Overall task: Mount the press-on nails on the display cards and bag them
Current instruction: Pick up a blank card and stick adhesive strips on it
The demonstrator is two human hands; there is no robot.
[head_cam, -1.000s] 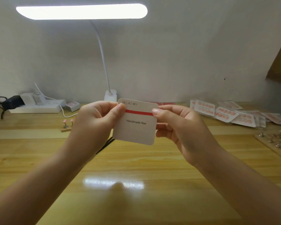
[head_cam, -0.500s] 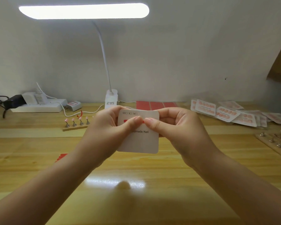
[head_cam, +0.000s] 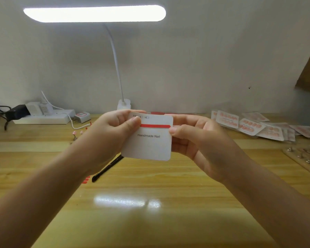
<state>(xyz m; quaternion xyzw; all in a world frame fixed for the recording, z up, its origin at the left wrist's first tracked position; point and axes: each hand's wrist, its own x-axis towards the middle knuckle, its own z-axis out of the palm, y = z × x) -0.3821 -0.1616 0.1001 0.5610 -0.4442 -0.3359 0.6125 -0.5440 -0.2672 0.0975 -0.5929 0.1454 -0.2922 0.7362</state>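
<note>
Above the desk point(head_cam: 150, 221), centre view, display card point(head_cam: 149, 145) held up w/ both hands: left hand point(head_cam: 111, 133) thumb pinches its top-left by the red strip point(head_cam: 155, 126), right hand point(head_cam: 195, 138) pinches the right edge. Card looks light, thin, prob bendy; best gripped at edges, off the strip. Black pen point(head_cam: 107, 169) lies below; bagged cards point(head_cam: 249, 125) far right, nail stands point(head_cam: 75, 135) left. Nothing blocks.

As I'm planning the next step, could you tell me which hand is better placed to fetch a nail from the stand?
Probably the left hand: the nail stand sits just beside it, left of the card. The right hand's grip can hold the card.
</note>
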